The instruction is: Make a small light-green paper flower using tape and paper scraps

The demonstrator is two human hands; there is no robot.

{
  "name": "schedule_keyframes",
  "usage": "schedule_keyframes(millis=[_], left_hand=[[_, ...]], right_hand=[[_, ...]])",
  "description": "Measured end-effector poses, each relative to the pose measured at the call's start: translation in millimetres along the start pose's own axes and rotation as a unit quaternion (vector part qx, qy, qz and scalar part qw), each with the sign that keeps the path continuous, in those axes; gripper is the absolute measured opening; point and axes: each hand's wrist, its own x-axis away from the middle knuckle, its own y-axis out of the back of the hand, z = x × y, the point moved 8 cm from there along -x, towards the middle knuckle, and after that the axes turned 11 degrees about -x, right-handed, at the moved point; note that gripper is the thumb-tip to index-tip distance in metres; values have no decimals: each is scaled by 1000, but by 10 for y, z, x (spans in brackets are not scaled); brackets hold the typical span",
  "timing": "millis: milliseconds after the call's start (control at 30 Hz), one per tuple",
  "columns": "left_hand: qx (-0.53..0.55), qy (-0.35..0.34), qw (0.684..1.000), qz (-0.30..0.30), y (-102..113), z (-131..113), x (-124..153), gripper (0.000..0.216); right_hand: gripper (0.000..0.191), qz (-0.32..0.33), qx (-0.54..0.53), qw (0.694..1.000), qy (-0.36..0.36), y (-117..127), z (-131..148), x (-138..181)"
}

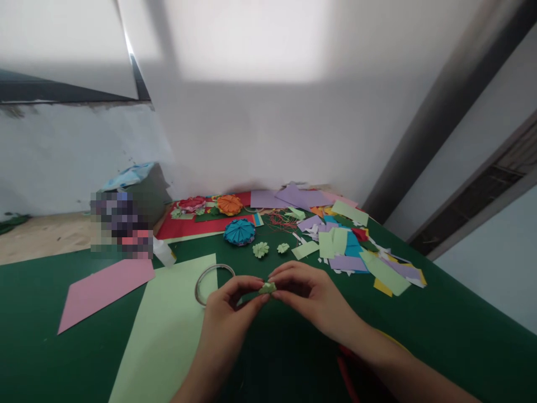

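Note:
Between the fingertips of both hands is a small piece of folded light green paper (267, 287), held above the green table. My left hand (232, 310) pinches it from the left with thumb and forefinger. From the other side my right hand (308, 294) pinches it the same way. Just beyond my hands lie two small light green paper flowers, a larger one (260, 249) and a smaller one (283, 248). Behind them is a round pleated blue paper rosette (239, 232). A ring of tape (205, 280) stands beside my left hand, partly hidden by it.
A big light green sheet (168, 336) and a pink sheet (107, 291) lie at left. Orange (229, 205) and pink (192, 204) rosettes rest on red paper (184, 228) at the back. Coloured scraps (348, 246) and tangled red thread (280, 220) spread rightward. A white wall (268, 134) stands behind.

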Motion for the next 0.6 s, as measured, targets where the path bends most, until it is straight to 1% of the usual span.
schedule_keyframes(millis=[100, 233, 400, 500, 600], left_hand=[[-9, -3, 1000, -3, 15, -7, -1, 11], [5, 23, 1000, 15, -21, 47, -8, 11], [40, 22, 999, 29, -63, 43, 7, 15], [33, 31, 998, 40, -87, 47, 18, 11], [37, 42, 998, 32, -84, 79, 15, 10]], right_hand=[[8, 3, 37, 999, 10, 1, 35, -1], [5, 7, 70, 997, -4, -16, 43, 4], [5, -1, 38, 998, -44, -32, -23, 15], [10, -12, 11, 998, -63, -20, -75, 23], [9, -22, 17, 997, -79, 1, -105, 29]])
